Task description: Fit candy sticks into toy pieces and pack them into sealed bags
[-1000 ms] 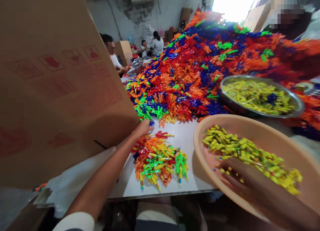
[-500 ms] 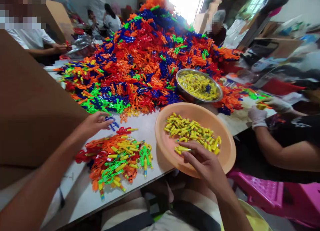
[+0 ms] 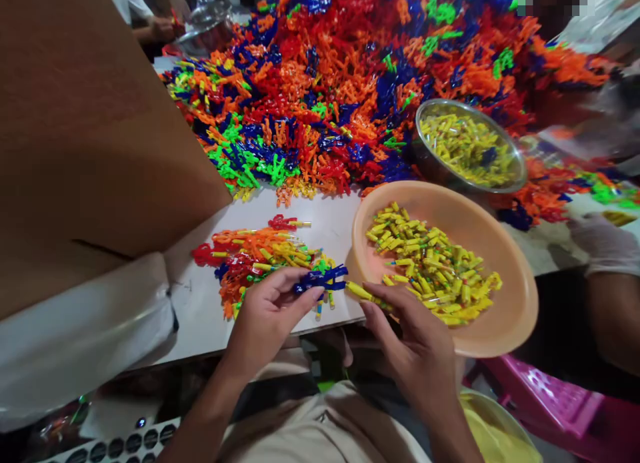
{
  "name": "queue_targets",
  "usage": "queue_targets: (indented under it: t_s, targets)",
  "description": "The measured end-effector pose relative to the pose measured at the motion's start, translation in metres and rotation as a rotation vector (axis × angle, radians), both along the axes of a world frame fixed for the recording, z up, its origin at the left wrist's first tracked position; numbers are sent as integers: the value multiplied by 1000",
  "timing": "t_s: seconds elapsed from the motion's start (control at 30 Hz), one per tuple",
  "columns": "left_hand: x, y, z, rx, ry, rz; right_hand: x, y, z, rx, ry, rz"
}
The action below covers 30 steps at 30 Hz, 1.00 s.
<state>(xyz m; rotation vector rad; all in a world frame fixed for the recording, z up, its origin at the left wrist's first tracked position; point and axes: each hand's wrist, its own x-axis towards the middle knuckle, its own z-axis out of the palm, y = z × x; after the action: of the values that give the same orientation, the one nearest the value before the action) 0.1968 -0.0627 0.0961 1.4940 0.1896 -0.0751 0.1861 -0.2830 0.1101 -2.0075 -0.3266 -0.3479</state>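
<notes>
Both hands have drawn in from the peach bowl (image 3: 520,303): the left hand (image 3: 265,319) is pinching a blue plastic piece (image 3: 320,279), the right hand (image 3: 417,346) is gripping a yellow tube (image 3: 361,292), tips nearly meeting.

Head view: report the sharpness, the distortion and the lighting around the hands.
Head view: left hand with the blue piece and right hand with the yellow tube are fairly sharp; the gloved hand at the right edge smears; the table edge bows from wide-angle distortion; light is soft, without harsh glare.

Bright daylight, wide-angle warping, blurred edges.
</notes>
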Motion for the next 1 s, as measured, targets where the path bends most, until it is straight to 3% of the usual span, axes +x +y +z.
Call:
queue_targets:
  t_s: [0.13, 0.3, 0.43, 0.53, 0.67, 0.77, 1.0]
  targets:
    - [-6, 2, -5, -6, -20, -4, 4, 9, -3, -86, -97, 48]
    - [-12, -2, -10, 31, -66, 12, 4, 18, -16, -37, -84, 35]
    - [-16, 1, -14, -68, -90, -26, 1, 16, -20, 217, 284, -20]
    - [-18, 8, -17, -136, -75, -77, -2, 9, -18, 339, 523, 20]
    - [-20, 16, -15, -146, -73, -106, -2, -1, -17, 316, 625, 111]
    - [-22, 18, -12, -76, -75, -90, -3, -2, -17, 240, 577, 138]
    - [-28, 8, -16, 134, -145, -39, -15, 9, -8, 39, 301, -1]
